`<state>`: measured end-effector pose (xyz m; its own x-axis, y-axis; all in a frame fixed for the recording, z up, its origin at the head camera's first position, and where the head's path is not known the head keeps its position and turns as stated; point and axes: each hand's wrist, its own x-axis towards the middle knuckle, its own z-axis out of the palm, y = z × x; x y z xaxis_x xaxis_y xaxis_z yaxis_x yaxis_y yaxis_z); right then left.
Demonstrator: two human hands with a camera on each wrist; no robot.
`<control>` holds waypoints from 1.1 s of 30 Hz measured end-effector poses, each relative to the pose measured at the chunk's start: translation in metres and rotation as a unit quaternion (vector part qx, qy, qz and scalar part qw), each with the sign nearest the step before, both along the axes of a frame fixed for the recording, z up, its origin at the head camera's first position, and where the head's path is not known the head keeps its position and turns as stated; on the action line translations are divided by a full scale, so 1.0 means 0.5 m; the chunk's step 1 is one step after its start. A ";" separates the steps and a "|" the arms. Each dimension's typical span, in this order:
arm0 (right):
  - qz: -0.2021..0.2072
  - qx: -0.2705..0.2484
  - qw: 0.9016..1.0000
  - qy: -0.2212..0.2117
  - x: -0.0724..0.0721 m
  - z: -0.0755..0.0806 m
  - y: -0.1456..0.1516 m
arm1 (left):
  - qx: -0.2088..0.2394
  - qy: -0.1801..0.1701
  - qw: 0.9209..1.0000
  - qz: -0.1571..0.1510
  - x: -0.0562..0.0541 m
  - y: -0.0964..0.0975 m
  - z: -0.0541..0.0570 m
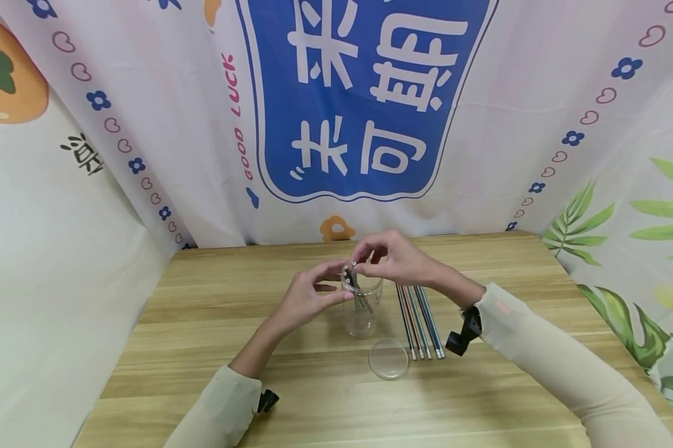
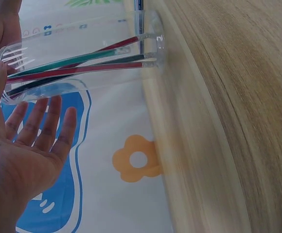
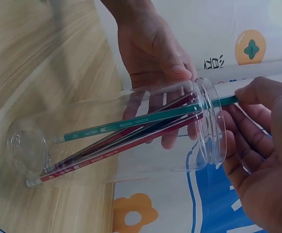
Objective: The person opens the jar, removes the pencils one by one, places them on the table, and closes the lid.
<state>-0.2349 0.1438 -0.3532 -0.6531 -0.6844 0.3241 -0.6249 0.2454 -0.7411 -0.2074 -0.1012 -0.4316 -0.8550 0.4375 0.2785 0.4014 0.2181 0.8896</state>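
A clear plastic jar stands upright on the table, its mouth without a lid. Thumb and fingers of my left hand lie around the jar just below the rim. Above the mouth, my right hand pinches the upper end of a green pencil between thumb and forefinger. Most of that pencil is inside the jar, its eraser end down, a little above the base in the right wrist view. A red pencil and a couple of darker ones lean inside with their eraser ends at the bottom.
A row of several pencils lies to the right of the jar, eraser ends toward me. A round clear lid is flat on the wooden table in front. Behind hangs a printed cloth.
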 end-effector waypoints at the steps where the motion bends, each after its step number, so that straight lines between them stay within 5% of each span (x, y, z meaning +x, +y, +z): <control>1: -0.002 -0.009 1.000 -0.005 0.000 -0.001 0.001 | 0.001 0.001 1.000 0.000 0.000 0.000 0.000; 20: -0.069 -0.144 0.982 -0.100 -0.006 -0.009 0.027 | 0.000 -0.004 1.000 0.005 0.000 0.000 0.000; 33: -0.067 -0.280 0.938 -0.194 -0.007 0.000 0.042 | 0.001 -0.007 1.000 0.006 0.001 0.000 0.000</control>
